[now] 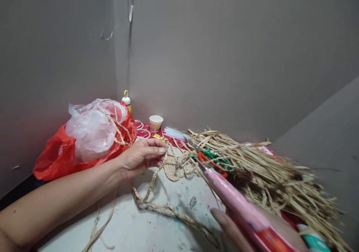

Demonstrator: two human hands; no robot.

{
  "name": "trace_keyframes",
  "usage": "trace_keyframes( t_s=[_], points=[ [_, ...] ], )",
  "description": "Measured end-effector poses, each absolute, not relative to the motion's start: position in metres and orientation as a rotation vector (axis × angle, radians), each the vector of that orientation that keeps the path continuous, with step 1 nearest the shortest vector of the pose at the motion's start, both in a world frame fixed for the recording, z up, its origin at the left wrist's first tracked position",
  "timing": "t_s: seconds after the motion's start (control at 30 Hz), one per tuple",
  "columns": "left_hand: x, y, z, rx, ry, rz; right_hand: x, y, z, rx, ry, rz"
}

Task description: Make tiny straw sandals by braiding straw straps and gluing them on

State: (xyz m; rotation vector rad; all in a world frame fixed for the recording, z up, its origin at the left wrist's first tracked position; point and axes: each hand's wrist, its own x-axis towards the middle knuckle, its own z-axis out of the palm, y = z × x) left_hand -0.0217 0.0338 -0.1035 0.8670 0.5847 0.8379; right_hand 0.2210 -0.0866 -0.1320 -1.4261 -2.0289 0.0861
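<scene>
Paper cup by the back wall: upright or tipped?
Upright: the paper cup stands on its base, open rim facing up. Whether it holds anything cannot be seen.

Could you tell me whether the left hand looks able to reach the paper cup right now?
Probably yes: the cup stands upright just beyond the left hand, with nothing tall between them. The hand does pinch a braid, so it would need to let go first.

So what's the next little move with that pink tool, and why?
Probably ease the pink glue gun forward until its tip meets the braided coil: the left hand holds the coil steady, the right hand aims the tip at it, but a gap remains.
</scene>
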Motion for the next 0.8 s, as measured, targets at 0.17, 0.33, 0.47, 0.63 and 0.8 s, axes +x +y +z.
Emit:
trace_keyframes(
  t_s=[0.17, 0.33, 0.47, 0.63, 0.8],
  points=[
    [-0.025, 0.036, -0.098, 0.898, 0.56, 0.874, 0.236, -0.06, -0.134, -1.781, -2.172, 0.111],
    [-0.024, 0.035, -0.1, 0.927, 0.562, 0.852, 0.252, -0.046, -0.143, -2.055, -2.269, 0.173],
    [-0.023, 0.033, -0.103, 0.93, 0.565, 0.832, 0.268, -0.043, -0.144, -2.062, -2.292, 0.236],
    [-0.02, 0.027, -0.107, 0.965, 0.565, 0.772, 0.279, -0.045, -0.131, -2.123, -2.262, 0.274],
    [-0.013, 0.017, -0.115, 1.025, 0.561, 0.692, 0.248, -0.062, -0.108, -1.688, -1.897, 0.395]
  ],
)
